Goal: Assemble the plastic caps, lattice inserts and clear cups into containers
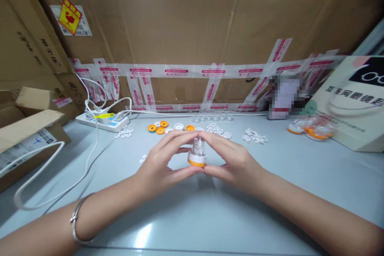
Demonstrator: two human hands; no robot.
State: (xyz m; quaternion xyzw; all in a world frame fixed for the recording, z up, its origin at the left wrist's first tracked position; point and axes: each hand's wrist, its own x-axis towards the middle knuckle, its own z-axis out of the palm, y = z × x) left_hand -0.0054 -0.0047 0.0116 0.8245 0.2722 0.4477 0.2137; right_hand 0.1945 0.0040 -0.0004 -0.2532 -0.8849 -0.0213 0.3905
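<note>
A small clear dome (198, 147) on a white and orange base is held upright between both hands, above the grey table. My left hand (168, 156) grips it from the left, fingers at its top and thumb under its base. From the right, my right hand (231, 158) does the same, its fingertips meeting those of the left. Behind the hands lie orange rings (160, 130), white rings (178, 126), a row of clear domes (212, 116) and small white pieces (255, 136). What is inside the held dome is too small to tell.
A white power strip (103, 122) with looping cables stands at the back left, beside an open cardboard box (30, 144). Finished-looking domed pieces (319, 130) lie at the right by a pale printed box (357, 104). A phone-like object (283, 98) leans on the back cardboard.
</note>
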